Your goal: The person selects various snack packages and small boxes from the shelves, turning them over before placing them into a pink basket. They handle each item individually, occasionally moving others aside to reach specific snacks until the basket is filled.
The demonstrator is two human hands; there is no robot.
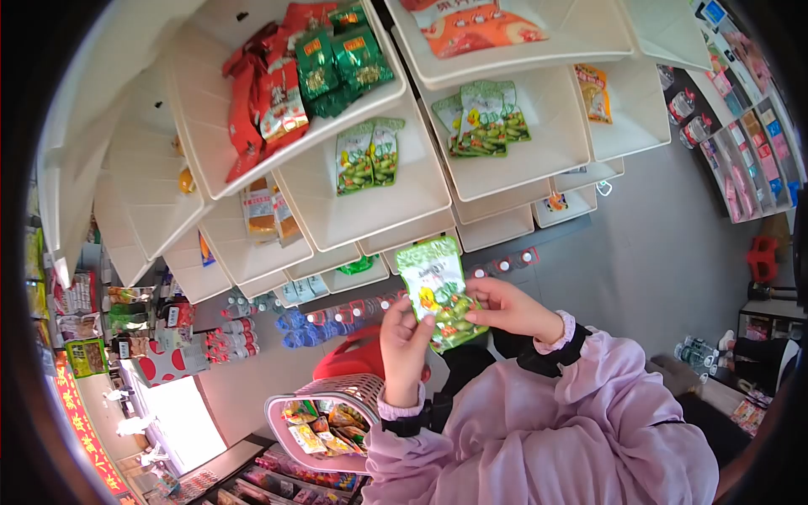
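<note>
Between my two hands is a green-and-white snack packet [438, 282] with pictures of green fruit or olives on its front. My left hand [406, 337] pinches its left edge, thumb on the front. At the lower right side my right hand [509, 310] grips it, thumb across the front. Similar green packets lie in a cream bin [412, 206] above my hands, and more of them [488, 122] lie in the bin to its right. Below and left of my hands stands a pink-rimmed basket [324, 389] holding many small colourful packets.
Red and dark green packets [307, 76] fill an upper bin; an orange packet [471, 25] lies in another. Bottled drinks [231, 341] stand on the floor below the bins. A red stool [762, 259] and stocked shelves [749, 156] are on the right.
</note>
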